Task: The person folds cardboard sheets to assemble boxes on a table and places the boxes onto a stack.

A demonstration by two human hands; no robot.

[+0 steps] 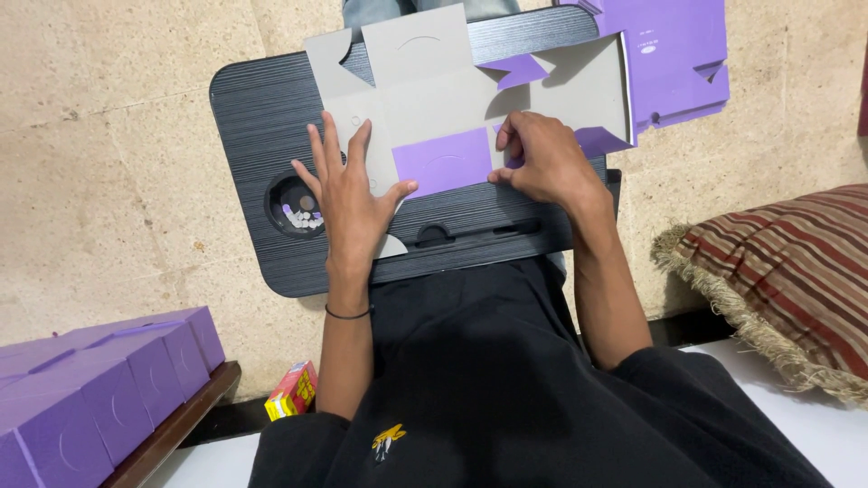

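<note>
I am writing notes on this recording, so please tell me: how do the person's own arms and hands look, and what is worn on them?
Both forearms are bare. The left hand has a thin black band around its wrist. The right hand shows no ring, watch or glove. Black sleeves end near the elbows; the black top carries a small yellow and white emblem.

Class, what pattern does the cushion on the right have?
Stripes of red, brown and cream on the cushion, clearest in the head view.

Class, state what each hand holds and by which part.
Left hand presses flat on the unfolded cardboard box blank; right hand pinches its folded purple flap's right edge.
</note>
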